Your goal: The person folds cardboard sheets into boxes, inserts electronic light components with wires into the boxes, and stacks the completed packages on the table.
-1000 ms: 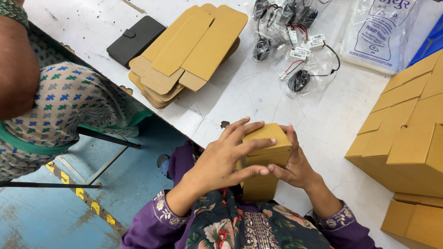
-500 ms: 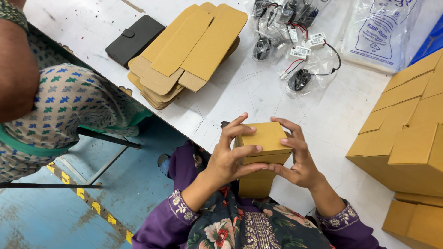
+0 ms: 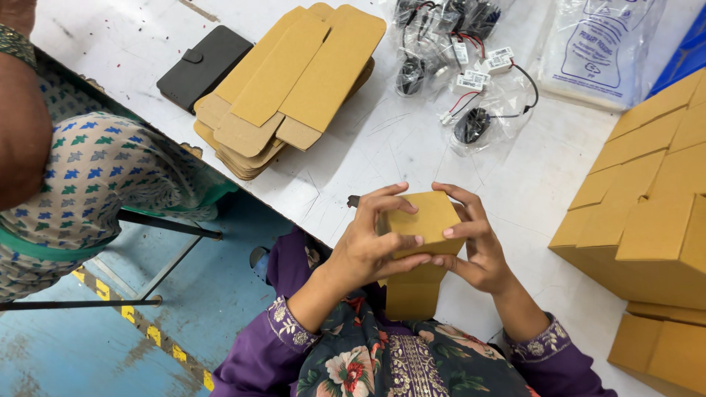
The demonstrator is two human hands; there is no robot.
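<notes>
A small brown cardboard box (image 3: 421,228) stood upright between the person's two hands, held near the near edge of the white table (image 3: 412,158), just above the lap. The left hand (image 3: 371,246) wrapped it from the left side, thumb and fingers curled over its top end and pressing on the closing flap. The right hand (image 3: 476,246) clasped it from the right, fingertips laid on the same top face, so both hands were closed firmly on the box. Its lower part dropped down between the wrists, in front of a flowered garment with purple sleeves (image 3: 276,342).

Farther away on the table, to the left, lay a stack of flat unfolded box blanks (image 3: 294,81) of the same brown card, and just left of that a black wallet-style case (image 3: 204,65). At the far side, around the middle, sat clear plastic bags holding small black wired parts (image 3: 456,55), with one such part (image 3: 473,123) lying loose nearer the hands. Farther right lay a printed plastic bag (image 3: 599,44). Along the right edge rose a pile of closed brown boxes (image 3: 647,213), well apart from the held one. At the left, another person in a patterned dress (image 3: 95,176) sat beside the table above a blue floor (image 3: 88,353).
</notes>
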